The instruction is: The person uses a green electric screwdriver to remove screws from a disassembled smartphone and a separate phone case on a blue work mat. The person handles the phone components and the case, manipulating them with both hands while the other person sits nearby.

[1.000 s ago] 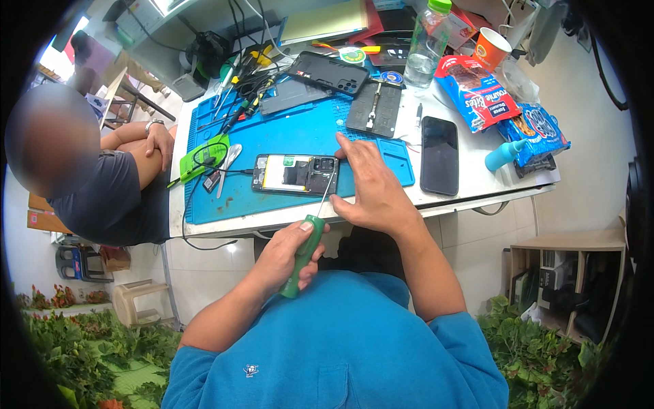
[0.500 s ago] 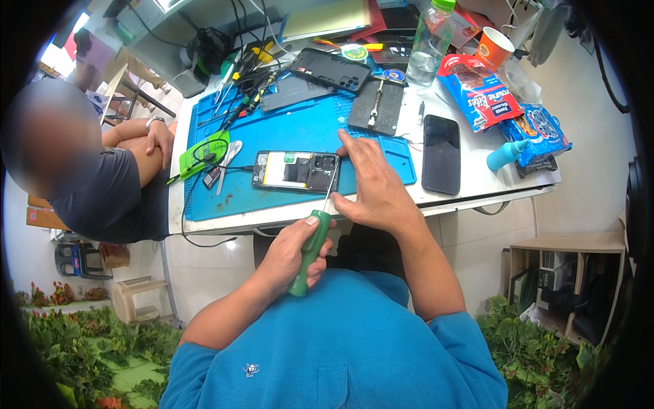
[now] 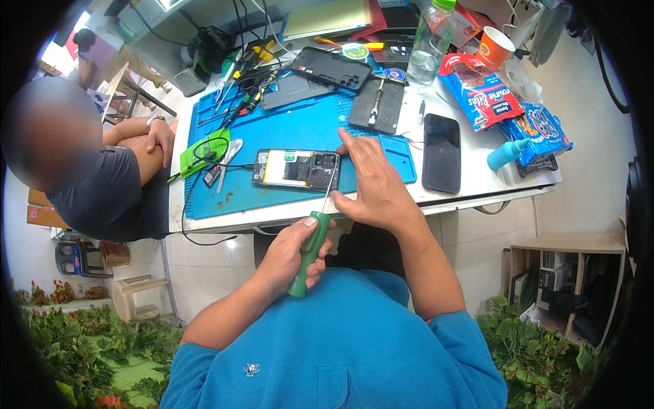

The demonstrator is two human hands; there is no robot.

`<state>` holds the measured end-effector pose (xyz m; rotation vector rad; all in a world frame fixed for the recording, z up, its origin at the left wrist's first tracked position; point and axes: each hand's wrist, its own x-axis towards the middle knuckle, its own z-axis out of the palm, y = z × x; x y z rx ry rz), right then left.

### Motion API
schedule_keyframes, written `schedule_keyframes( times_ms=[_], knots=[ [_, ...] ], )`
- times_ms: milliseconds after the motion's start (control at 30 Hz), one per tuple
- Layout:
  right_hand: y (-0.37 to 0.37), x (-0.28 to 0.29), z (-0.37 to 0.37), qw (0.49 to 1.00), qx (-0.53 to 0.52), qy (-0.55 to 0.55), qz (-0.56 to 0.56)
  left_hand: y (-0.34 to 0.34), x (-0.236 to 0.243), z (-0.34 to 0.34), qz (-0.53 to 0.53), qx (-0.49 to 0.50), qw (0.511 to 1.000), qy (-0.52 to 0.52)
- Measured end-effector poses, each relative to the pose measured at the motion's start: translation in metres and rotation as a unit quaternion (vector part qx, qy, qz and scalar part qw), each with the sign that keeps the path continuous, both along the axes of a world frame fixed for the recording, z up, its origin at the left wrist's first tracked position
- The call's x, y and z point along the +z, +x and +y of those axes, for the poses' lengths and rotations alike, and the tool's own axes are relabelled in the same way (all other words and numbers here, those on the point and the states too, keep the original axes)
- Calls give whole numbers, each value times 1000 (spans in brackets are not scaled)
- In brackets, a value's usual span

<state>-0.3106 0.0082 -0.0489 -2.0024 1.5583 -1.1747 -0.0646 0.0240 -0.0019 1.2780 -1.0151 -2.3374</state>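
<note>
Green screwdriver [image 3: 308, 251] has swung slightly rightward, grasped by the left hand [image 3: 285, 247]; right hand [image 3: 372, 183] spreads, unclenched, around the mid-frame phone's [image 3: 297, 170] end: likely light, fragile, best held by its edges.

The screwdriver handle [image 3: 308, 262] looks smooth plastic, its shaft [image 3: 329, 194] metal, the work mat [image 3: 235, 201] matt rubber.

Opened phone [image 3: 297, 170], dark-framed, with back cover off. Lies flat on blue mat [image 3: 231, 203], lengthwise left to right. Exposed inside: pale block [image 3: 274, 169] edged in yellow, darker parts to its right, camera cluster [image 3: 325, 160] at far right corner. Also screwdriver [image 3: 308, 255]: green, thick-handled, with thin metal shaft [image 3: 328, 193]. Held aslant on near side of phone, handle low. Points up and slightly right, toward phone's right end. Perhaps touching there; tip too small to tell.
</note>
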Motion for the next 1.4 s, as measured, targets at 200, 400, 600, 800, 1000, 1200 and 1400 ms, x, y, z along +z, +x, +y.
schedule_keyframes(
  times_ms=[200,400,600,800,1000,1200,1400],
  knots=[
    [0,0,1,1000,1,-5,-2,4,0,3,-1,-3,1000,4],
    [0,1,0,1000,1,-5,-2,3,-4,0,11,-7,1000,-5],
    [0,-2,0,1000,-2,-5,2,1,-7,0,12,-5,1000,-8],
    [-1,0,1,1000,1,1,-4,-4,-4,1,10,-2,1000,-2],
    [0,0,0,1000,-1,2,-2,-1,-7,6,8,-1,1000,-10],
    [-1,2,1,1000,6,-5,8,0,-6,3,18,-5,1000,-4],
    [-1,1,1,1000,6,-8,7,-4,-7,4,26,8,1000,1]
  ],
)
